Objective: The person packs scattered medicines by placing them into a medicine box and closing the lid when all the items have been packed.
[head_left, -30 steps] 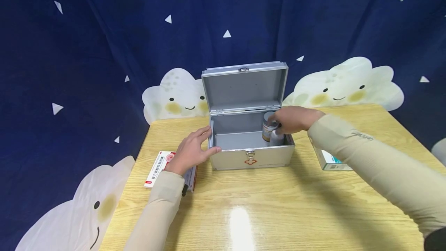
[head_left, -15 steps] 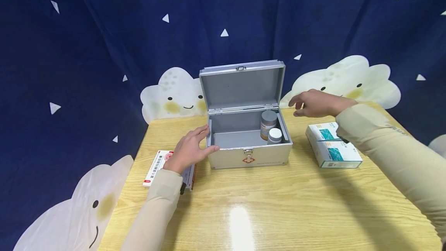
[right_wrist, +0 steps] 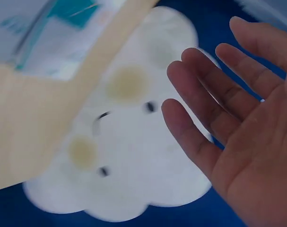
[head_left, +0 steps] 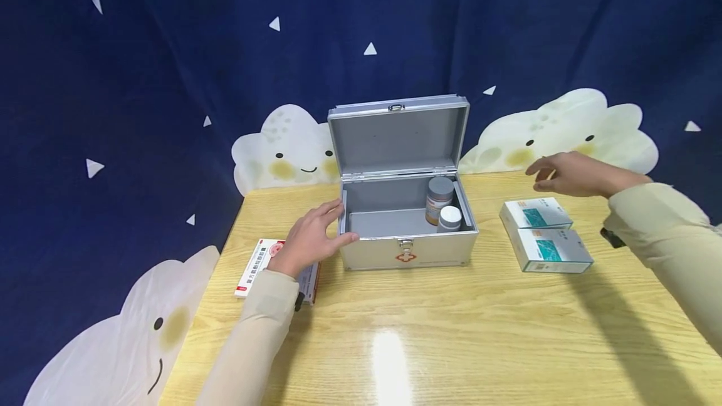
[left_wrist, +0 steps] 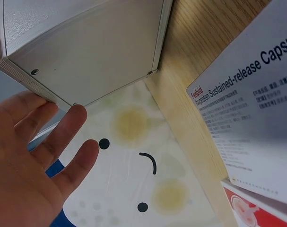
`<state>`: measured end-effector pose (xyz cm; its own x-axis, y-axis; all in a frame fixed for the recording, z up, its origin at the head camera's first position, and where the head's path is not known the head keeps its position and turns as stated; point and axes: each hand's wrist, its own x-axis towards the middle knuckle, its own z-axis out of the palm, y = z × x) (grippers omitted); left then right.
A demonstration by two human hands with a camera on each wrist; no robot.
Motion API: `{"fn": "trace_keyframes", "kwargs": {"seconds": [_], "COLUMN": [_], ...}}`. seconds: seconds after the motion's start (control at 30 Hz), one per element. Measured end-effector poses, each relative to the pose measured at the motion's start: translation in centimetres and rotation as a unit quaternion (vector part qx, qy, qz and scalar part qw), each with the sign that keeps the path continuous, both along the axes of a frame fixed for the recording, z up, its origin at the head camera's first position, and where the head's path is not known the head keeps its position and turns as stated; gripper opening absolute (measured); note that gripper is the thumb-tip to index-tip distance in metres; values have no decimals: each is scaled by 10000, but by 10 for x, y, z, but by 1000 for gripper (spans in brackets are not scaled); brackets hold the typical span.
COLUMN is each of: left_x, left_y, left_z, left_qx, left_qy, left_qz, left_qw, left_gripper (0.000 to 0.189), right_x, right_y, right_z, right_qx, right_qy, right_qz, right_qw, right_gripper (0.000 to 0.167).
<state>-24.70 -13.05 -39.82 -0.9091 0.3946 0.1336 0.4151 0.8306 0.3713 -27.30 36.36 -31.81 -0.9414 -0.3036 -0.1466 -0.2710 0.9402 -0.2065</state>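
A silver first-aid case (head_left: 372, 254) stands on the table with its lid (head_left: 400, 136) raised. Inside, at its right end, are a grey-capped bottle (head_left: 439, 200) and a smaller white-capped bottle (head_left: 449, 219), both upright. My left hand (head_left: 309, 240) rests at the case's left rim, its fingers spread; the left wrist view shows the fingertips (left_wrist: 77, 113) right at the case's edge. My right hand (head_left: 578, 173) is in the air above and behind two white-and-teal medicine boxes (head_left: 553, 250). Its fingers are loosely bent and hold nothing, as the right wrist view also shows.
White-and-red medicine boxes (head_left: 256, 268), one lettered as ibuprofen capsules in the left wrist view, lie left of the case, partly under my left forearm. Behind the wooden table (head_left: 451, 331) hangs a dark blue curtain (head_left: 225, 49) with cloud and triangle prints.
My right hand has let go of the white-capped bottle in the case, risen out and moved right to above the teal boxes. The left hand has stayed at the case's left rim.
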Motion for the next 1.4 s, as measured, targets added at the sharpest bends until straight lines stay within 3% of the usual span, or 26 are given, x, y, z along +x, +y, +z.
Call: {"fn": "trace_keyframes", "kwargs": {"seconds": [0.23, 0.53, 0.73, 0.9, 1.0, 1.23, 1.4], "left_x": [1, -1, -2, -1, 0, 0, 1], "left_y": [1, 1, 1, 0, 1, 4, -1], "left_z": [0, 1, 0, 0, -1, -1, -2], "left_qx": [30, 48, 79, 124, 130, 244, 295], "left_qy": [-57, -116, -189, -219, -236, -357, -355], "left_qz": [50, 16, 78, 88, 69, 20, 153], "left_qw": [10000, 9999, 9998, 9996, 9996, 9991, 9988], "left_gripper": [81, 81, 82, 81, 81, 82, 81], "right_x": [5, 9, 6, 4, 4, 4, -2], "right_y": [46, 67, 68, 67, 69, 65, 54], "right_z": [-24, -58, -75, -86, -91, -92, -92], "right_qx": [92, -96, -183, 12, 162, 649, 566], "right_qy": [-92, -279, -609, -497, -418, -335, -266], "right_qz": [-278, -624, -644, -312, -137, -223, -239], "right_qw": [9995, 9976, 9959, 9983, 9989, 9971, 9978], "right_gripper": [43, 50, 77, 91, 83, 46, 37]}}
